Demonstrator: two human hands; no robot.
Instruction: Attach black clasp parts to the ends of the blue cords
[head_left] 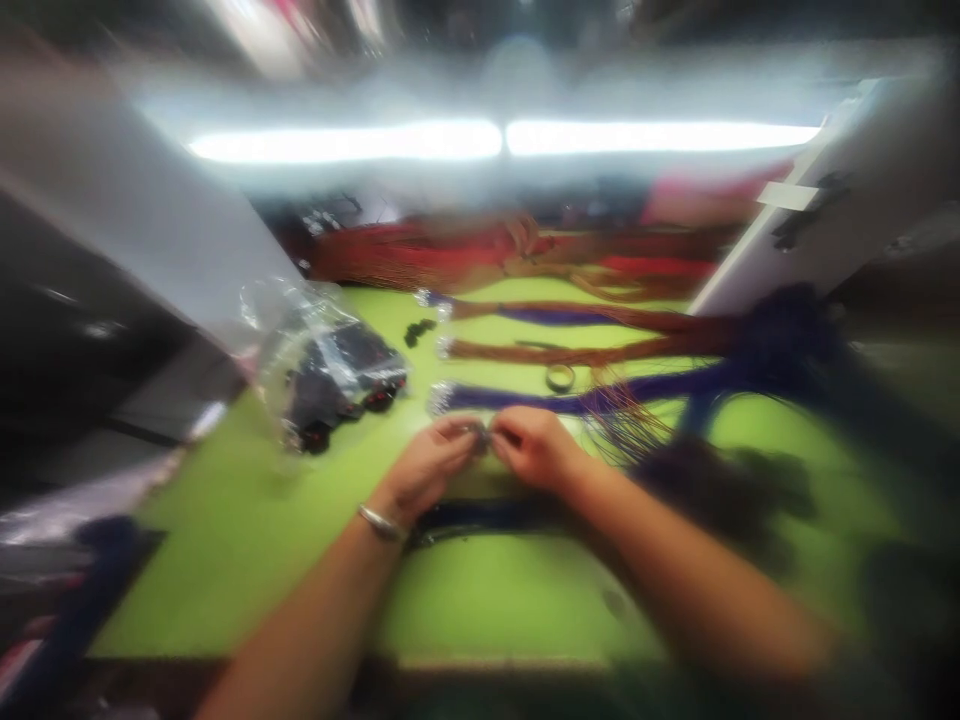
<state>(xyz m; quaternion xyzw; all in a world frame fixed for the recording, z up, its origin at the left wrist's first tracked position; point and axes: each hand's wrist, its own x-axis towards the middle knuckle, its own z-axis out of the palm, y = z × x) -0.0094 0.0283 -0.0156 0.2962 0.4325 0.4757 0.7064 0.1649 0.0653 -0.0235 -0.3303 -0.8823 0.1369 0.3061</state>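
My left hand [435, 458] and my right hand [534, 445] meet fingertip to fingertip over the green table. Both are closed in a pinch around a small dark piece [482, 437], too small and blurred to name. A metal bracelet [381, 522] circles the left wrist. Just beyond the fingers lies a bundle of purple wires [517, 399] with whitish ends on its left. Under the wrists and forearms runs a dark blue bundle of wires [487, 514], partly hidden.
A clear plastic bag of dark parts [337, 365] sits at the left, with small black pieces [418, 332] beside it. Brown wire bundles [570, 352] and a tape ring [559, 377] lie beyond. Red-brown wires [420, 252] fill the back. Grey side panels [202, 200] flank the table [247, 560].
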